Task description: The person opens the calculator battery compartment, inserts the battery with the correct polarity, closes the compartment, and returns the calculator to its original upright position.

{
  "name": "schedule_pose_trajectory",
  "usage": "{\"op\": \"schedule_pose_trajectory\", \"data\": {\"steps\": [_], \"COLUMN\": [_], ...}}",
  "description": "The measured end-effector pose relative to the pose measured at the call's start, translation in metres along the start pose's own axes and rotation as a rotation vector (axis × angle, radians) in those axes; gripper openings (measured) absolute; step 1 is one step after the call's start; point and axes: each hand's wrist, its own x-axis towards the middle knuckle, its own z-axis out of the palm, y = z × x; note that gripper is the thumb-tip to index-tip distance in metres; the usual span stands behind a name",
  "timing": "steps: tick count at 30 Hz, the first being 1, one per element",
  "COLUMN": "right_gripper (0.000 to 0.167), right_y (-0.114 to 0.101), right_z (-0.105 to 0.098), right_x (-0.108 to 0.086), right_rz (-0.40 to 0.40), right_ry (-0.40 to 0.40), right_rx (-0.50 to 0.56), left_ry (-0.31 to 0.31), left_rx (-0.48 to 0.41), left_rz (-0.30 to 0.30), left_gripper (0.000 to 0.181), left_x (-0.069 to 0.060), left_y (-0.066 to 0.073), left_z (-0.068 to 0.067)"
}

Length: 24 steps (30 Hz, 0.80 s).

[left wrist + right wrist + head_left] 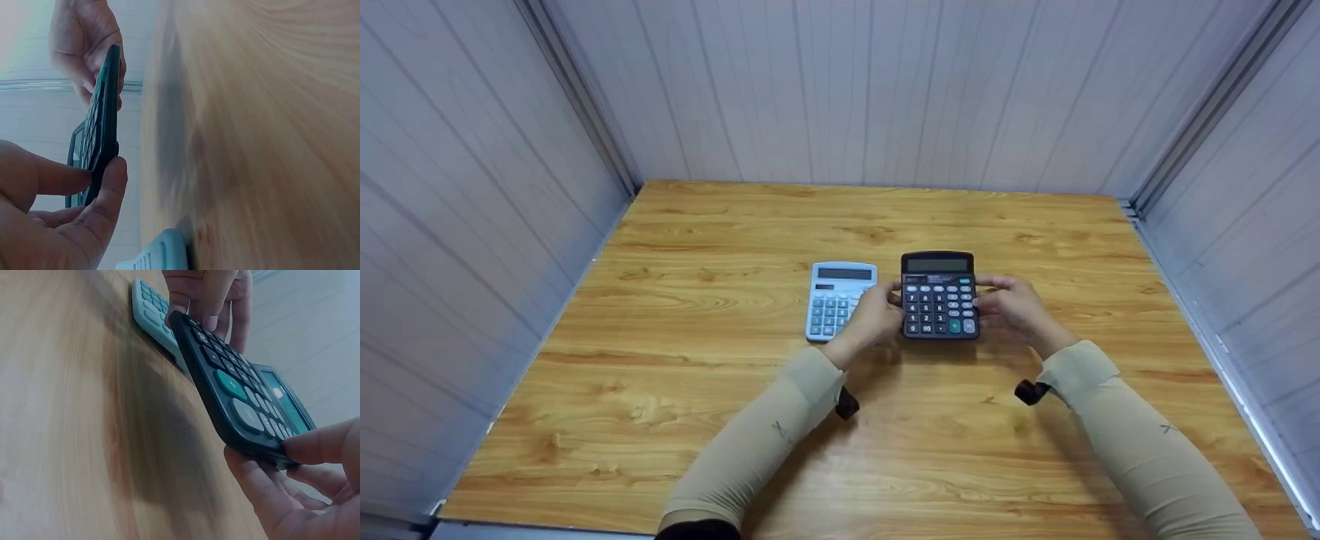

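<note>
A black calculator (939,296) with grey, green and dark keys is held above the table between both hands. My left hand (876,313) pinches its left edge, thumb on the key face and fingers beneath, as the left wrist view shows. On the opposite edge my right hand (1014,306) grips it the same way, plain in the right wrist view, where the green plus key (230,384) faces up. A light blue calculator (826,304) lies on the table just left of it, its right side partly hidden behind my left hand.
The wood-grain table (697,420) is enclosed by pale panel walls at the back (840,90), left and right. A dark wrist-camera mount (847,403) hangs under the left cuff, and another mount (1030,391) under the right.
</note>
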Motion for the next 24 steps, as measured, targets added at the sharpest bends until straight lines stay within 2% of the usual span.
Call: {"op": "schedule_pose_trajectory", "data": {"steps": [4, 11, 18, 20, 24], "right_gripper": [0.059, 0.054, 0.049, 0.048, 0.045], "right_y": [0.005, 0.010, 0.014, 0.015, 0.018], "right_z": [0.000, -0.001, -0.002, -0.002, -0.002], "right_x": [0.004, 0.009, 0.013, 0.015, 0.019], "right_rz": [0.005, 0.049, 0.099, 0.098, 0.091], "right_ry": [0.028, 0.053, 0.086, 0.088, 0.090], "right_rx": [-0.025, -0.051, -0.129, -0.154, -0.194], "left_ry": [-0.011, -0.018, -0.035, -0.037, -0.030], "left_rx": [0.078, 0.183, 0.256, 0.293, 0.367], "left_rz": [-0.004, 0.041, 0.018, 0.032, 0.072], "left_gripper": [0.056, 0.047, 0.044, 0.041, 0.032], "left_x": [0.002, 0.004, 0.008, 0.013, 0.033], "left_y": [-0.002, -0.004, -0.004, -0.009, -0.027], "left_z": [0.004, 0.009, 0.015, 0.018, 0.027]}}
